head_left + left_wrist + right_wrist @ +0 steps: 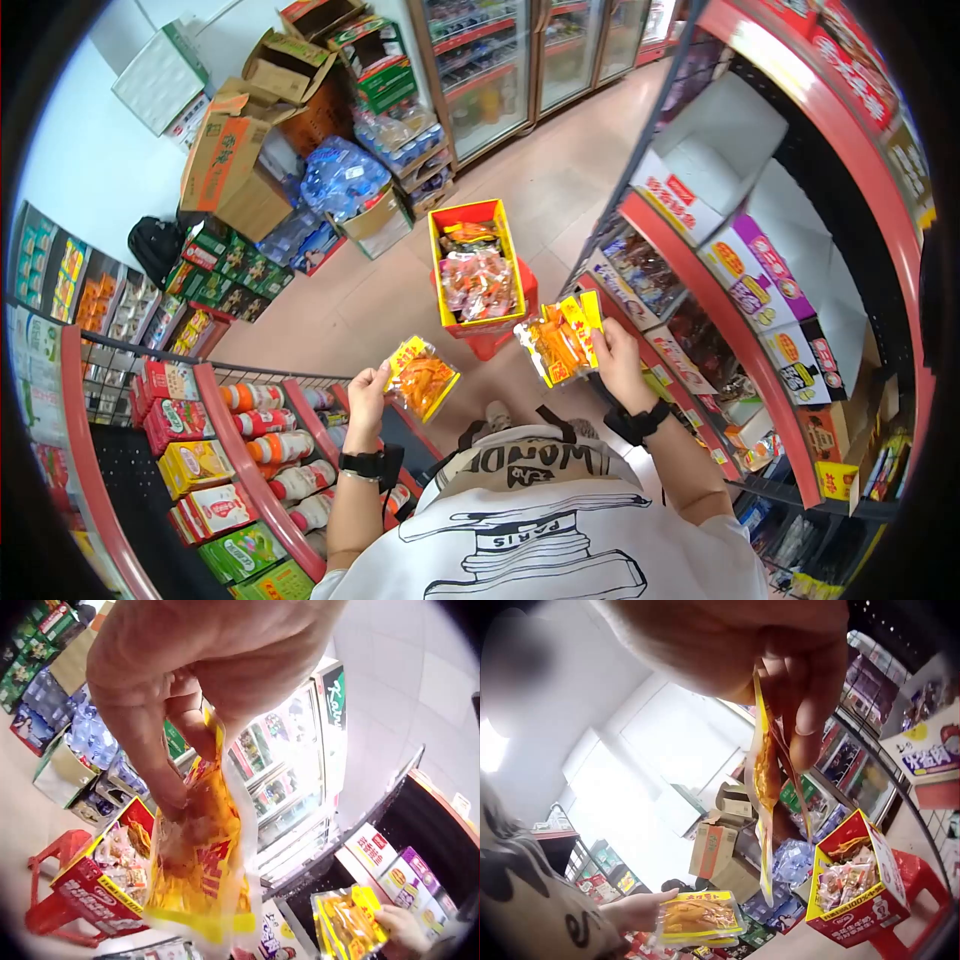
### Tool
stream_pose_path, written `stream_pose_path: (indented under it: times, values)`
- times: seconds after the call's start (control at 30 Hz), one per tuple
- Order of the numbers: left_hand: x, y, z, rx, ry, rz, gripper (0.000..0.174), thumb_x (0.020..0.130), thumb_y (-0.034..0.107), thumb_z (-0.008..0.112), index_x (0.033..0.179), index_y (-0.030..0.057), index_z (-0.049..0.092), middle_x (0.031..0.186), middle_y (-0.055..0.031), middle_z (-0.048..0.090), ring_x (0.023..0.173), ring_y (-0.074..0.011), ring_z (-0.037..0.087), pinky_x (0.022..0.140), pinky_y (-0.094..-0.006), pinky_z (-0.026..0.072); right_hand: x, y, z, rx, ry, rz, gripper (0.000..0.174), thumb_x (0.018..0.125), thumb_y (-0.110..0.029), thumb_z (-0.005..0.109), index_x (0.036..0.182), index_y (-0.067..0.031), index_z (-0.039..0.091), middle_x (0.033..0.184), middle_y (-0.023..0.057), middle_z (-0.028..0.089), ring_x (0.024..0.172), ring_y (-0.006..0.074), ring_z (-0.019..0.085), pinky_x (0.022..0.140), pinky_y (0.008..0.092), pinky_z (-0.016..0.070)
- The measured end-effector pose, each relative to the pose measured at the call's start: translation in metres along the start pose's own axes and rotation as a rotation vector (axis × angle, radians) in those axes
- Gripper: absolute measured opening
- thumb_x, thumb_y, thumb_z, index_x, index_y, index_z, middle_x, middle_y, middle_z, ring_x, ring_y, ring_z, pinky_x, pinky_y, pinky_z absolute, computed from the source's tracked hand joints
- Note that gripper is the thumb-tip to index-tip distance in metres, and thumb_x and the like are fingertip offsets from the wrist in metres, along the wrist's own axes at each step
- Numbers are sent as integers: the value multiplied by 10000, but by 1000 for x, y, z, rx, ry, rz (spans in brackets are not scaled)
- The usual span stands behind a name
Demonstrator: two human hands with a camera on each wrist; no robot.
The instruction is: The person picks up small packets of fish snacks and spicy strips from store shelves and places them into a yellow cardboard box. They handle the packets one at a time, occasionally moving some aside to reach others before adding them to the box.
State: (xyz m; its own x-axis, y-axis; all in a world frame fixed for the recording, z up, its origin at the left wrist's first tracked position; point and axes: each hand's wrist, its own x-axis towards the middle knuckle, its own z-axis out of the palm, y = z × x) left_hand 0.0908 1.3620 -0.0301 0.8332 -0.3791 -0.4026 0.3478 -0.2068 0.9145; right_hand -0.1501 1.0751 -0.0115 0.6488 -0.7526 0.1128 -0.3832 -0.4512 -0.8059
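Observation:
My left hand (368,400) pinches a clear packet of orange snack strips (424,382) with yellow printed ends, by its edge. A further packet edge shows beneath it in the right wrist view. My right hand (622,365) grips similar yellow-and-clear snack packets (560,342) by one side; seen edge-on in the right wrist view, they hang down from the fingers. Both hands are held apart in front of the body. Between and beyond them, a red and yellow carton (870,919) holds pink-wrapped snacks (478,285) and some orange packets. It sits on a red stool (484,346).
Shelves of boxed snacks (745,270) rise close on the right. On the left stand racks with bottles (275,420) and cartons. Stacked cardboard boxes (235,170) and blue-wrapped bottles (345,175) lie against the far wall, beside glass-door fridges (480,75).

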Motion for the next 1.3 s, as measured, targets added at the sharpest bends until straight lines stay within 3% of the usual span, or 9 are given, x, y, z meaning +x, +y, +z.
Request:
stream_pose_path:
  times: [0.1,0.2,0.3,0.33,0.53,0.77,1.0,1.17,1.3]
  values:
    - [9,0,-7,-83,52,-50,328,842,262,562,575,132,423,552,39,458,441,-30,414,404,-155,325,20,13,32,136,-25,53,184,839,-121,497,714,6,448,543,105,463,457,170,460,435,304,348]
    - [24,-12,-12,-138,36,-108,328,843,305,552,588,133,436,546,45,451,438,-26,417,394,-158,315,37,15,43,345,-180,245,181,883,-145,448,766,-10,476,601,34,518,420,79,461,349,220,357]
    - [40,-23,-6,-129,74,-138,337,843,318,549,583,136,434,538,50,440,430,-20,401,389,-160,302,59,19,52,428,-251,333,178,884,-148,443,786,-3,476,623,45,524,433,82,471,348,219,374]
    - [46,-28,-9,-184,8,-161,250,856,287,530,710,84,525,677,-7,569,556,-79,546,491,-199,437,66,25,58,486,-251,362,181,886,-156,436,805,1,477,644,52,538,434,105,509,343,215,390]
    - [76,-33,20,-306,59,-203,237,878,274,487,831,46,529,824,-53,601,691,-126,595,575,-243,483,125,65,96,508,-352,576,197,873,-151,436,940,22,503,702,111,590,448,191,586,338,231,423]
    - [110,-16,51,-193,133,-241,253,870,285,501,756,62,529,748,-30,589,634,-108,586,557,-248,494,186,70,136,436,-445,635,159,840,-91,463,922,21,540,762,119,596,516,199,599,364,275,469]
    - [166,-23,89,-46,102,-202,289,866,263,511,639,86,502,638,6,512,538,-86,513,495,-236,473,207,94,169,391,-551,737,160,783,-61,511,913,28,543,681,105,577,505,194,580,376,286,469]
    - [211,-3,133,-55,17,-224,273,851,245,537,655,58,508,610,-15,515,522,-101,519,472,-233,471,213,80,159,432,-582,819,154,795,-72,494,918,5,546,694,106,589,531,195,603,410,289,484]
    - [263,-24,157,48,-25,-255,272,848,246,538,715,8,531,616,-56,546,485,-131,547,403,-243,454,209,74,155,496,-536,908,161,808,-79,478,938,-6,539,722,110,609,539,197,613,471,301,506]
